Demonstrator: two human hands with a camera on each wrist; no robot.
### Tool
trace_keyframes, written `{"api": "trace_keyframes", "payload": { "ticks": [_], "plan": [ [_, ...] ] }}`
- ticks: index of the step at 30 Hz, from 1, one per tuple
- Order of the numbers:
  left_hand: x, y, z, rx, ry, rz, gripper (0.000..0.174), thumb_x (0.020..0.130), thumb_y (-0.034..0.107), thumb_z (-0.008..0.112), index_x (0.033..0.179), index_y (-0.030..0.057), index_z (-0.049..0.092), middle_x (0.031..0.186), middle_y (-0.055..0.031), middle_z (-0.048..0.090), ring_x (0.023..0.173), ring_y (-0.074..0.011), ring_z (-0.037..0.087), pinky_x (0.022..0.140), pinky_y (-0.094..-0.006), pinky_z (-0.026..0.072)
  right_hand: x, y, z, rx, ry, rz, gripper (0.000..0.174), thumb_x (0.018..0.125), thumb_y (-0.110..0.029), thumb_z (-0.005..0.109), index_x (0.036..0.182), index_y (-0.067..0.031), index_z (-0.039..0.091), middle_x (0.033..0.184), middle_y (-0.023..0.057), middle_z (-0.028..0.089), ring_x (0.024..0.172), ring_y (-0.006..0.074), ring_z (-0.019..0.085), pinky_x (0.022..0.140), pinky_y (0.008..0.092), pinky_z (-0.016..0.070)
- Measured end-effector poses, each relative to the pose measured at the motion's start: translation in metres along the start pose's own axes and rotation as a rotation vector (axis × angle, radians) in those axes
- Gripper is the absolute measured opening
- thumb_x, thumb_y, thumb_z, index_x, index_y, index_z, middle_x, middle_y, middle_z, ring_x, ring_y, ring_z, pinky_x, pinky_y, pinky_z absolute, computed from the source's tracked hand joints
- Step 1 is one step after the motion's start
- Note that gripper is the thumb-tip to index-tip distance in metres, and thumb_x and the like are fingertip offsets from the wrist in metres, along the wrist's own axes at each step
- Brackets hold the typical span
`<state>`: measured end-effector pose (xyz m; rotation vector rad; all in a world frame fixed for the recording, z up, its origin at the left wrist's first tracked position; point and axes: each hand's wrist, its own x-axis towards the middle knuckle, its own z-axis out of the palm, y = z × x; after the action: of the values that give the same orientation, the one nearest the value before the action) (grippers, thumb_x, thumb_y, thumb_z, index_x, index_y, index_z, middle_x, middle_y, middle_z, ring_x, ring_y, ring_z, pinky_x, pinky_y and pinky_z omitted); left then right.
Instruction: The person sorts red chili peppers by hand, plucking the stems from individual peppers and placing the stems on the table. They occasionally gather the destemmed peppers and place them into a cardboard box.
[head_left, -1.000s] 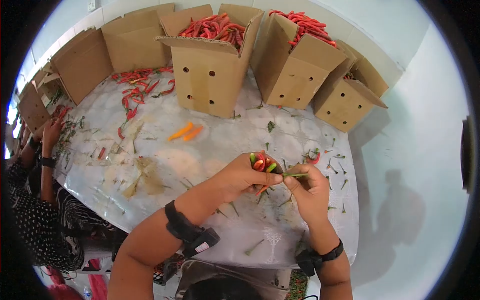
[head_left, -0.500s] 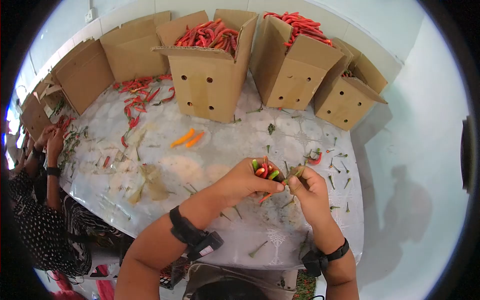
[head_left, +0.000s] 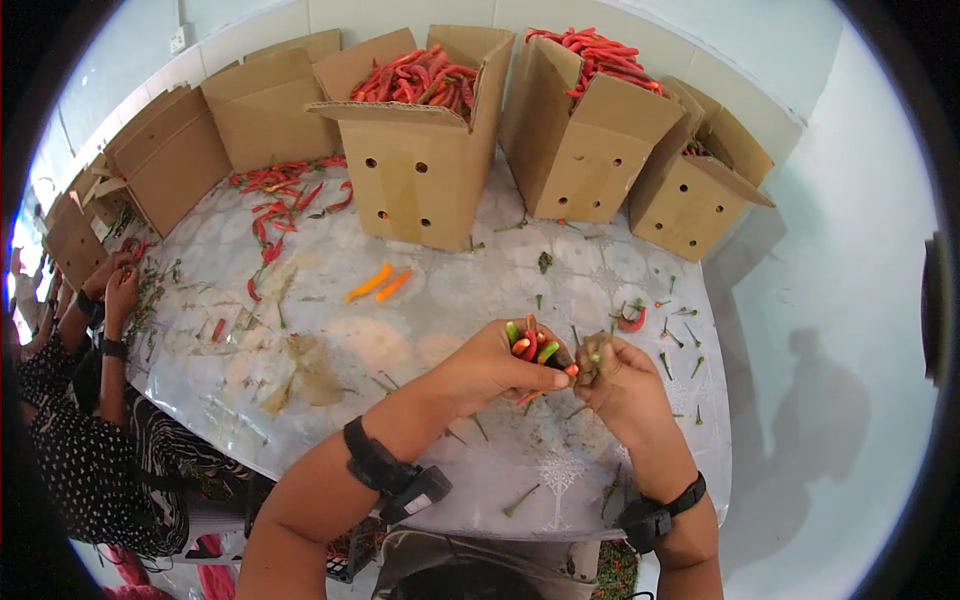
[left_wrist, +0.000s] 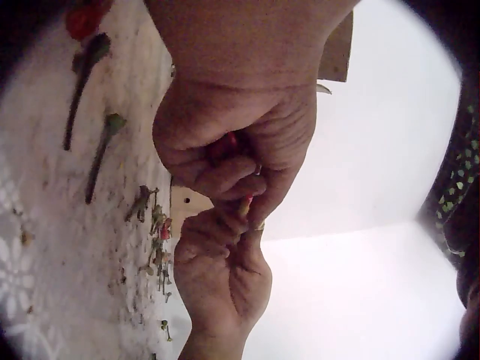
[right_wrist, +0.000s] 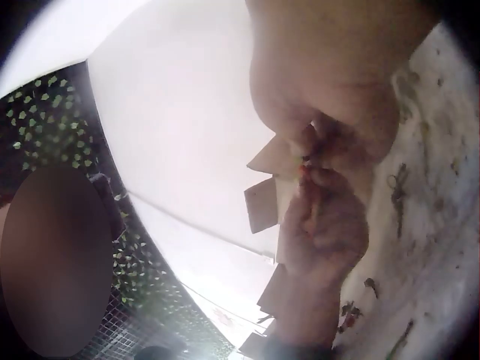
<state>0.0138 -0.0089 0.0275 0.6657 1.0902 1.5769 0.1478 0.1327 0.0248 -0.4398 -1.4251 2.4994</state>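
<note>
My left hand [head_left: 495,368] grips a small bunch of chili peppers [head_left: 529,342], red with some green ones, their ends sticking up above the fingers. Between its thumb and fingertips shows the red tip of one chili [head_left: 571,370]. Close beside it, my right hand [head_left: 632,392] pinches a green chili stem [head_left: 596,357] in curled fingers with dirty tips. In the left wrist view, a red chili [left_wrist: 223,148] shows inside the curled left fingers, and the two hands' fingertips meet. Much of the bunch is hidden by the left hand.
Loose stems [head_left: 665,362] and a red chili [head_left: 632,318] lie right of my hands. Two orange chilies [head_left: 380,284] lie mid-table. Cardboard boxes [head_left: 410,180] line the back, some heaped with red chilies [head_left: 600,58]. At the left, another person's hands [head_left: 120,285] work over chilies.
My right hand has drawn slightly right, away from the left, with the stem in its fingers. The chili's red end now shows at my left thumb. The head view has shifted a little.
</note>
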Motion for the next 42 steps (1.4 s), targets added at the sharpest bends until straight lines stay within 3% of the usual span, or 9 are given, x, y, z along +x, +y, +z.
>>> {"api": "trace_keyframes", "payload": {
  "ticks": [4,7,10,16,25,28,34,37,42],
  "plan": [
    [0.009,-0.008,-0.01,-0.115,0.066,-0.024,0.018,0.076,0.011,0.067,0.09,0.0045,0.057,0.071,-0.0028,0.059,0.054,-0.006,0.051,0.042,-0.0199,0.0374,0.003,-0.01,-0.009,-0.03,0.136,-0.094,0.014,0.086,-0.014,0.057,0.095,-0.0047,0.057,0.087,0.0008,0.058,0.077,0.011,0.053,0.067,0.0264,0.0425],
    [0.012,-0.009,-0.022,-0.529,0.074,-0.133,0.015,0.082,0.016,0.061,0.091,0.0047,0.058,0.078,-0.0057,0.061,0.058,-0.0075,0.055,0.043,-0.0206,0.0424,0.004,-0.011,-0.014,-0.195,0.244,-0.19,0.011,0.082,-0.009,0.057,0.093,-0.0049,0.058,0.088,0.0007,0.058,0.078,0.0107,0.053,0.068,0.0258,0.0423],
    [0.014,-0.011,-0.029,-0.659,0.165,-0.135,0.026,0.087,0.019,0.054,0.106,0.0011,0.054,0.097,-0.0115,0.061,0.079,-0.0171,0.061,0.058,-0.0265,0.051,0.005,-0.013,-0.009,-0.26,0.327,-0.258,0.011,0.08,-0.004,0.056,0.091,-0.0046,0.058,0.085,0.0005,0.057,0.076,0.0094,0.051,0.069,0.0233,0.04],
    [0.014,-0.01,-0.021,-0.886,0.03,-0.029,0.038,0.093,0.028,0.042,0.12,0.0019,0.045,0.121,-0.0165,0.05,0.114,-0.0291,0.049,0.093,-0.0468,0.041,0.008,-0.009,-0.014,-0.368,0.357,-0.393,0.016,0.077,-0.001,0.059,0.093,-0.0022,0.058,0.091,0.001,0.058,0.085,0.0108,0.052,0.077,0.0237,0.0401],
    [0.011,-0.006,-0.019,-0.92,-0.034,0.008,0.043,0.092,0.033,0.043,0.123,0.0037,0.043,0.129,-0.0143,0.044,0.121,-0.0293,0.041,0.096,-0.0517,0.0359,0.006,-0.009,-0.01,-0.511,0.366,-0.462,0.019,0.077,0.0,0.06,0.096,-0.0008,0.054,0.093,0.0026,0.055,0.089,0.0115,0.052,0.08,0.0243,0.0402],
    [0.008,0.0,-0.015,-0.903,-0.026,0.016,0.035,0.092,0.034,0.045,0.113,0.0061,0.049,0.115,-0.013,0.053,0.112,-0.0278,0.049,0.093,-0.0479,0.0385,0.008,-0.006,-0.015,-0.574,0.387,-0.497,0.02,0.076,0.0,0.061,0.095,0.0001,0.054,0.094,0.0036,0.054,0.09,0.0121,0.051,0.081,0.0245,0.0399],
    [0.016,-0.017,-0.03,-0.774,0.069,-0.05,0.025,0.088,0.029,0.055,0.104,0.0102,0.051,0.093,-0.0069,0.057,0.076,-0.0176,0.057,0.055,-0.0259,0.0491,0.011,-0.004,-0.019,-0.625,0.448,-0.523,0.02,0.073,0.0,0.063,0.091,0.0002,0.054,0.093,0.0057,0.054,0.089,0.0135,0.051,0.082,0.0254,0.0399],
    [0.01,-0.009,-0.02,-0.556,0.251,-0.105,0.017,0.087,0.021,0.056,0.1,0.0114,0.051,0.083,-0.0024,0.057,0.062,-0.0108,0.051,0.043,-0.0175,0.036,0.015,-0.001,-0.026,-0.683,0.481,-0.558,0.019,0.072,0.0,0.063,0.089,-0.0001,0.054,0.09,0.0053,0.055,0.086,0.0135,0.052,0.08,0.026,0.0408],
    [-0.008,0.024,0.016,-0.126,0.378,0.11,0.013,0.086,0.019,0.058,0.095,0.0139,0.05,0.078,-0.0005,0.052,0.056,-0.0055,0.043,0.041,-0.0171,0.0282,0.017,-0.003,-0.027,-0.727,0.52,-0.585,0.018,0.07,0.001,0.063,0.087,-0.0012,0.054,0.087,0.005,0.056,0.083,0.0141,0.053,0.077,0.0268,0.0415]
  ]
}}
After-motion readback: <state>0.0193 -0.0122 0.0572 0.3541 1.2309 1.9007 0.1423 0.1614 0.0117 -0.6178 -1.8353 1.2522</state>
